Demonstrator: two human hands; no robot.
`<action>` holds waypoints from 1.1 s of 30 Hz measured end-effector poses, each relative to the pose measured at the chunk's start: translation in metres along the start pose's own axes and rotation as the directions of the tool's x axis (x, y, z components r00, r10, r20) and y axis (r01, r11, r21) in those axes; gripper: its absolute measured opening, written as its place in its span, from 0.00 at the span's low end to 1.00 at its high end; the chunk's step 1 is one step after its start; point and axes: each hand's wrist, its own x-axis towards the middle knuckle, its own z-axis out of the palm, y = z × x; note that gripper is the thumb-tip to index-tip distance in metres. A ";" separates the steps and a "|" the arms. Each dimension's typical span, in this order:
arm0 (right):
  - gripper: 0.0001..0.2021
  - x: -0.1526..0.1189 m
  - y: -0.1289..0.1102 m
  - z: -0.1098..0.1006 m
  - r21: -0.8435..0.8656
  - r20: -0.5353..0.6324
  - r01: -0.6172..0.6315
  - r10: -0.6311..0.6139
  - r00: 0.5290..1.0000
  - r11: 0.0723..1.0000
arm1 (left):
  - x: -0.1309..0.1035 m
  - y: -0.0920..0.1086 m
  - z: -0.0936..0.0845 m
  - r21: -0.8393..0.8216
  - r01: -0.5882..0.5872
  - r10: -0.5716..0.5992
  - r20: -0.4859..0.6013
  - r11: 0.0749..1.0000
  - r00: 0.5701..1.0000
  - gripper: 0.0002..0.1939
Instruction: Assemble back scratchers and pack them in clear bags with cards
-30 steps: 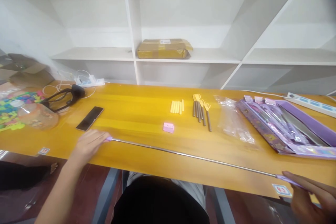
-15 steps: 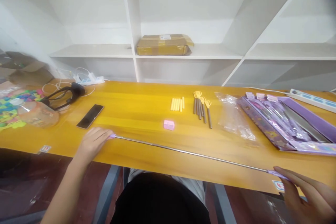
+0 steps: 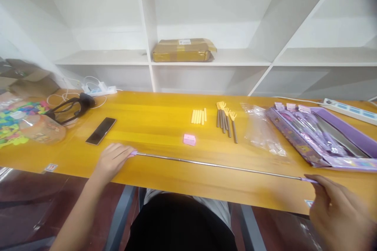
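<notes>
I see both forearms bare, no sleeves, watch or rings on the left hand [image 3: 113,159] or right hand [image 3: 338,211]. Below them I make out a black top and light grey trousers.

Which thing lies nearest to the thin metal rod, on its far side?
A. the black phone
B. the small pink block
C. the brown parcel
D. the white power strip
B: the small pink block lies just beyond the thin metal rod, closer than anything else.

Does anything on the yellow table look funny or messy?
Mostly tidy. The long thin metal rod lies slanted across the table, a hand at each end: left hand, right hand. A crumpled clear plastic bag lies loose beside the purple box.
</notes>
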 end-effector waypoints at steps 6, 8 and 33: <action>0.22 0.031 -0.038 0.019 0.115 -0.007 -0.128 0.130 0.992 0.985 | 0.025 -0.003 0.016 0.081 0.028 -0.024 -0.047 0.996 0.999 0.06; 0.23 0.038 -0.084 0.030 0.250 -0.004 0.012 -0.011 1.000 0.968 | 0.042 0.017 0.035 0.034 -0.022 0.022 -0.023 0.999 0.999 0.06; 0.06 0.011 -0.236 0.092 0.632 0.298 0.078 -0.335 0.894 0.771 | 0.053 0.098 0.133 -0.244 0.217 -0.122 0.350 0.945 0.929 0.15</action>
